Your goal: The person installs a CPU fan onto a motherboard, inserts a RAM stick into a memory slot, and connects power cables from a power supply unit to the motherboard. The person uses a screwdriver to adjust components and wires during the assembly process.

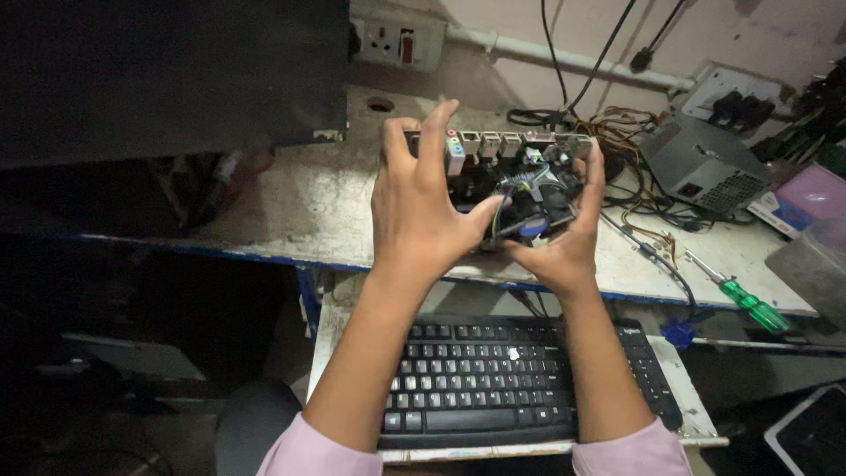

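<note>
Worn white tabletop carries a grey power supply toward its right edge. Above its front edge both hands, left hand and right hand, grip a circuit board by opposite sides, keeping fingers off the components.

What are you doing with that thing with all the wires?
A person grips a green computer circuit board with silver ports and a black fan in both hands, left hand and right hand, above a worn white workbench. A black keyboard sits below, a green-handled screwdriver to the right.
</note>
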